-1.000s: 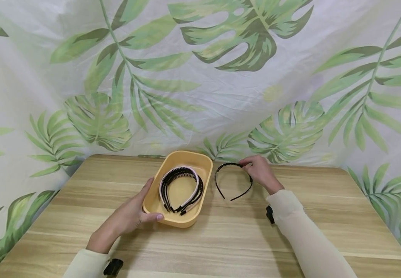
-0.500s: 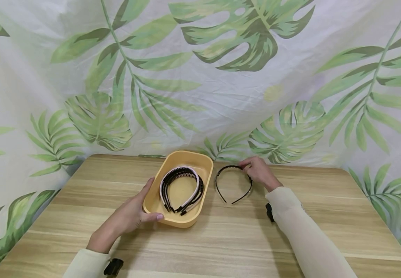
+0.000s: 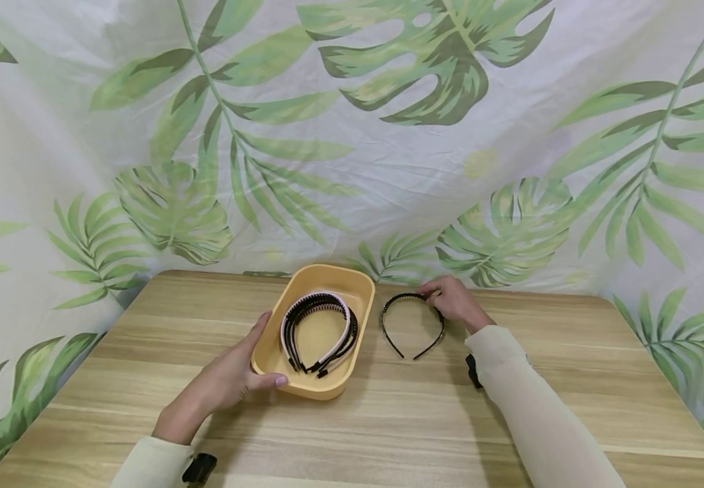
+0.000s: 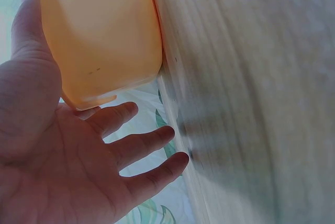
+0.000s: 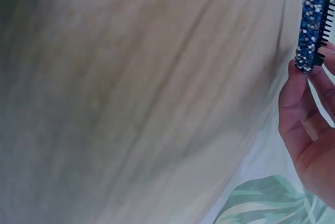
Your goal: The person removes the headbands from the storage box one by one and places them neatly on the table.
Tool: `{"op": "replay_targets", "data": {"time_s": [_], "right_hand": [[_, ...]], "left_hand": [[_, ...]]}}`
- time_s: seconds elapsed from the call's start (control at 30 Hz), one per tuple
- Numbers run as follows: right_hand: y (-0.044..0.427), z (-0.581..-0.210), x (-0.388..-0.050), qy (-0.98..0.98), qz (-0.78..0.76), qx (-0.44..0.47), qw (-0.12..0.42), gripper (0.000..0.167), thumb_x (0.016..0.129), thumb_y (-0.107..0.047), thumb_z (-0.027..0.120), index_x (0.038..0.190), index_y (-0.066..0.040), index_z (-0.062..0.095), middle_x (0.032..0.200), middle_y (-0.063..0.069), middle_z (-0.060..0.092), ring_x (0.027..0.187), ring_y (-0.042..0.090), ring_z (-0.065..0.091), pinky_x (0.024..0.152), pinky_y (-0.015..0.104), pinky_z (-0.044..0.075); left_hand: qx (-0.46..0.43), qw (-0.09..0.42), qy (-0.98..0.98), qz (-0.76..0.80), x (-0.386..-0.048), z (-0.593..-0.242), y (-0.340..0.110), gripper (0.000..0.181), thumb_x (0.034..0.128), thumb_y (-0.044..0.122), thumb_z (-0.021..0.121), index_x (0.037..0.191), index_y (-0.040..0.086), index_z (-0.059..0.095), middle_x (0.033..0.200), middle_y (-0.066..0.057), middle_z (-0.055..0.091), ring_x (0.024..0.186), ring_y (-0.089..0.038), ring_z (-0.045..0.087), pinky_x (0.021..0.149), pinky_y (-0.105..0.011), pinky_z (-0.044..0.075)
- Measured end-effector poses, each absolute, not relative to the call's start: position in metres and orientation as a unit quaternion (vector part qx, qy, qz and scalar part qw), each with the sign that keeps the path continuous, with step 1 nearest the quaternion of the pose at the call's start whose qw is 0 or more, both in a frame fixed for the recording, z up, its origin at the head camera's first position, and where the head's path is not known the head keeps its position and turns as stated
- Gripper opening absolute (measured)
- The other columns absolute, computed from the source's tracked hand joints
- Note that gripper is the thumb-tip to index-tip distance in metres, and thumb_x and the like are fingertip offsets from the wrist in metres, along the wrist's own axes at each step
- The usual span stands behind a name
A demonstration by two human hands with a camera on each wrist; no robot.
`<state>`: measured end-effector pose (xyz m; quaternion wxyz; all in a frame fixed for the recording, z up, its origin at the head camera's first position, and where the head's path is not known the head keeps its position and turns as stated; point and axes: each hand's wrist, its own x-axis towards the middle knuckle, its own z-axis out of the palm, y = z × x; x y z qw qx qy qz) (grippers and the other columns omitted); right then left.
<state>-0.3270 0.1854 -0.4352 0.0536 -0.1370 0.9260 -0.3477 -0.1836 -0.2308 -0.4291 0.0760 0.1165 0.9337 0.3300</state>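
Gripping w/ L hand (image 3: 236,369), thumb over near rim, other fingers loosely spread, yellow rounded-rect. plastic bin (image 3: 330,279), ctr. frame, w/ black & pale-pink headbands (image 3: 318,303) inside. Fingertip-pinching w/ R hand (image 3: 456,303) black toothed headband (image 5: 312,20) w/ glittery beads, right of ctr., outside bin. Prob. positioning this one; needing next, likely, firm pinch, steady bin.

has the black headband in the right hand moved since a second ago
Yes, slightly: in the head view, the black headband sits lower in the picture, farther from the back edge of the table, and its open ends have shifted right.
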Motion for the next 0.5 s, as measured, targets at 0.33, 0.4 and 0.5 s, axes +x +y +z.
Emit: {"op": "replay_targets", "data": {"time_s": [0.33, 0.4, 0.5], "right_hand": [[0.1849, -0.4405, -0.3296, 0.925, -0.35, -0.133, 0.067, 0.033, 0.097, 0.008, 0.058, 0.123, 0.0, 0.077, 0.117, 0.022, 0.074, 0.111, 0.035, 0.066, 0.085, 0.038, 0.052], [0.1847, -0.4408, -0.33, 0.926, -0.346, -0.137, 0.068, 0.033, 0.097, 0.008, 0.058, 0.123, 0.0, 0.077, 0.117, 0.021, 0.074, 0.11, 0.035, 0.066, 0.085, 0.039, 0.053], [0.1841, -0.4413, -0.3307, 0.925, -0.346, -0.139, 0.071, 0.033, 0.097, 0.008, 0.058, 0.123, 0.0, 0.076, 0.118, 0.021, 0.074, 0.112, 0.035, 0.066, 0.088, 0.041, 0.054]], "left_hand": [[0.112, 0.079, 0.932, 0.335, -0.1831, -0.4298, -0.23, 0.129, 0.0809, 0.053, 0.085, 0.17, 0.012, 0.002, 0.151, -0.035, 0.051, 0.128, -0.041, 0.063, 0.111, -0.063, 0.043], [0.114, 0.08, 0.932, 0.335, -0.1832, -0.4297, -0.2301, 0.129, 0.081, 0.054, 0.085, 0.17, 0.011, 0.002, 0.151, -0.035, 0.051, 0.126, -0.039, 0.064, 0.11, -0.062, 0.044], [0.116, 0.08, 0.932, 0.333, -0.1833, -0.4295, -0.2307, 0.128, 0.0811, 0.053, 0.085, 0.17, 0.011, 0.003, 0.15, -0.035, 0.053, 0.124, -0.036, 0.065, 0.109, -0.061, 0.045]]}}
